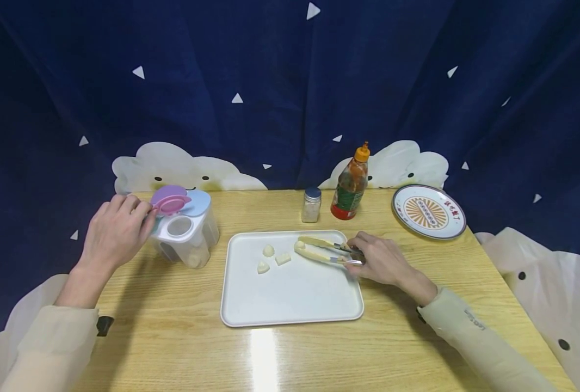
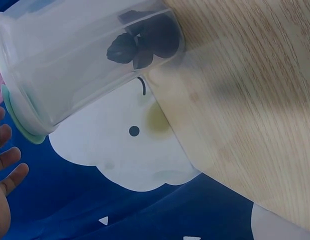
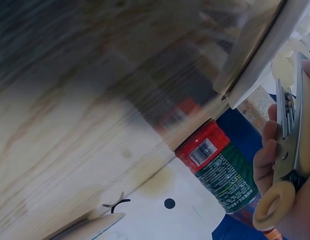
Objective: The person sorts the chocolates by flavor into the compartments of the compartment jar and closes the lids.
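Note:
At the left, my left hand (image 1: 118,231) pinches the edge of a raised purple-and-pink lid (image 1: 170,200) on a clear, divided container (image 1: 187,245). One round compartment opening shows beneath the lid, while a light blue lid (image 1: 199,202) covers another. Dark pieces (image 2: 140,42) lie in the container's bottom in the left wrist view. My right hand (image 1: 383,258) grips metal tongs (image 1: 326,253) with cream tips, over the right part of a white tray (image 1: 290,302). A small pale piece (image 1: 300,245) sits at the tong tips. Several similar pale pieces (image 1: 283,258) lie on the tray.
Behind the tray stand a small shaker jar (image 1: 312,206) with a dark cap and a sauce bottle (image 1: 351,188) with an orange cap. A patterned plate (image 1: 429,212) lies at the back right of the wooden table (image 1: 182,348). A dark blue curtain (image 1: 270,65) hangs behind.

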`<control>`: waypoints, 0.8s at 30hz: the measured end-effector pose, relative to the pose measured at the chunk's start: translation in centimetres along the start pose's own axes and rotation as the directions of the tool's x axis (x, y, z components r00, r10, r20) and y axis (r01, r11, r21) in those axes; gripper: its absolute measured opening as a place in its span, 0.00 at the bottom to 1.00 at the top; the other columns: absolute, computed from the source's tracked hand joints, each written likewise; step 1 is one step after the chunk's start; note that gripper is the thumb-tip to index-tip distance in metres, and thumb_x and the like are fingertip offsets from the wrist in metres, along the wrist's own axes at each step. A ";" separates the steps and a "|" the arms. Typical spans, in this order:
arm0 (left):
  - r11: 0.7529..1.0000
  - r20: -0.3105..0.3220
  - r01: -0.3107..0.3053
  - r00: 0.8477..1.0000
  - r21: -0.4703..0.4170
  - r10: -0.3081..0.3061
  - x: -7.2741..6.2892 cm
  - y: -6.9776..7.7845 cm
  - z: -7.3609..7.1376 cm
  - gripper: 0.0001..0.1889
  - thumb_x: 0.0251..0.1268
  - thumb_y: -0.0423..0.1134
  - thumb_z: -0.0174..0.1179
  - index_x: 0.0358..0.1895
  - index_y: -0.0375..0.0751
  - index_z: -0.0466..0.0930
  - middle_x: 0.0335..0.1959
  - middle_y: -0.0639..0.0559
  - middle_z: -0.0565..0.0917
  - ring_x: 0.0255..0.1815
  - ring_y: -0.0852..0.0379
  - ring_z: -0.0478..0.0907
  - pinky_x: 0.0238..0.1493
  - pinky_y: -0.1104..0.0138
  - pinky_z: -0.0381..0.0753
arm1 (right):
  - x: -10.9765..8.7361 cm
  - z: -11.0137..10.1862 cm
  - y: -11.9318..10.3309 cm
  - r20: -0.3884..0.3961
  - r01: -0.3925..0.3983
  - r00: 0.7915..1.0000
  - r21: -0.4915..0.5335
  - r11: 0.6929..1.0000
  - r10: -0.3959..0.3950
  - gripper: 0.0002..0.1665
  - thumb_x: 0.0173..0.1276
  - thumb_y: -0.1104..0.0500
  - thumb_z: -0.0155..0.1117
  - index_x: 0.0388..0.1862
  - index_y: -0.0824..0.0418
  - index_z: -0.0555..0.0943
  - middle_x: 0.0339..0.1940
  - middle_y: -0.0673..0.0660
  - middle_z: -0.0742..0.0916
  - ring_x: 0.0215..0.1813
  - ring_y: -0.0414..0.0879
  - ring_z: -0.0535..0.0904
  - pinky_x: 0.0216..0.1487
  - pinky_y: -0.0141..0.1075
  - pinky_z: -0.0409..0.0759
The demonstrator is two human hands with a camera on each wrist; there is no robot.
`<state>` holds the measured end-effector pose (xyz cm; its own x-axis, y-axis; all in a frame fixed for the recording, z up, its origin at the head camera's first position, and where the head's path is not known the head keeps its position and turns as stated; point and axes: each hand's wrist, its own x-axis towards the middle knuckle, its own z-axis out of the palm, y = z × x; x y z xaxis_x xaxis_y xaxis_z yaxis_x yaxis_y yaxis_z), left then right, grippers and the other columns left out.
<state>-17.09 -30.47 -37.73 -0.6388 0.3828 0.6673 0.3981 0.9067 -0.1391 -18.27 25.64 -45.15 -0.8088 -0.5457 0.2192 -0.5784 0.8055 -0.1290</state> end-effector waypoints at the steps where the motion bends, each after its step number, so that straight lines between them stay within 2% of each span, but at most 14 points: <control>1: 1.000 -0.002 -0.003 1.000 0.000 0.003 0.0 0.0 0.0 0.12 0.70 0.40 0.59 0.42 0.31 0.81 0.37 0.33 0.85 0.42 0.32 0.79 0.34 0.48 0.76 | 0.0 0.0 0.0 0.000 0.001 1.000 0.002 1.000 -0.001 0.29 0.58 0.40 0.77 0.51 0.58 0.87 0.42 0.52 0.88 0.30 0.38 0.76 0.26 0.32 0.71; 9: 1.000 0.004 0.004 1.000 0.002 -0.004 -0.1 0.0 0.0 0.11 0.69 0.39 0.60 0.42 0.32 0.81 0.37 0.33 0.86 0.42 0.33 0.79 0.34 0.48 0.76 | 0.0 0.1 -0.1 0.005 0.002 1.000 0.016 1.000 -0.002 0.29 0.60 0.40 0.76 0.52 0.57 0.87 0.44 0.52 0.89 0.31 0.38 0.77 0.26 0.32 0.72; 14: 1.000 0.012 0.011 1.000 0.001 -0.011 -0.1 0.1 0.0 0.10 0.68 0.38 0.62 0.42 0.33 0.82 0.38 0.33 0.86 0.43 0.33 0.80 0.34 0.48 0.77 | 0.3 -0.2 -0.7 -0.007 -0.005 1.000 0.013 1.000 0.005 0.28 0.59 0.39 0.76 0.50 0.55 0.87 0.43 0.51 0.88 0.30 0.38 0.76 0.24 0.30 0.68; 17: 1.000 0.014 0.010 1.000 0.004 -0.010 -0.1 0.0 0.0 0.11 0.69 0.39 0.60 0.42 0.32 0.81 0.37 0.33 0.86 0.42 0.33 0.80 0.34 0.48 0.77 | 0.9 -0.6 -1.4 -0.029 -0.003 1.000 0.020 1.000 0.004 0.27 0.59 0.38 0.77 0.49 0.54 0.87 0.42 0.50 0.87 0.29 0.39 0.77 0.23 0.31 0.68; 24: 1.000 0.032 0.014 0.999 0.007 -0.015 0.0 0.0 -0.1 0.17 0.75 0.45 0.51 0.41 0.32 0.80 0.36 0.33 0.85 0.42 0.33 0.79 0.34 0.49 0.76 | 3.4 -1.7 -3.5 -0.087 0.060 0.995 0.042 0.997 -0.056 0.28 0.57 0.41 0.79 0.50 0.56 0.87 0.43 0.50 0.88 0.33 0.43 0.82 0.27 0.37 0.77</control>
<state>-17.04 -30.48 -37.65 -0.6651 0.3749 0.6458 0.3841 0.9134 -0.1346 -18.81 21.32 -42.26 -0.7628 -0.5677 0.3097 -0.6297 0.7610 -0.1562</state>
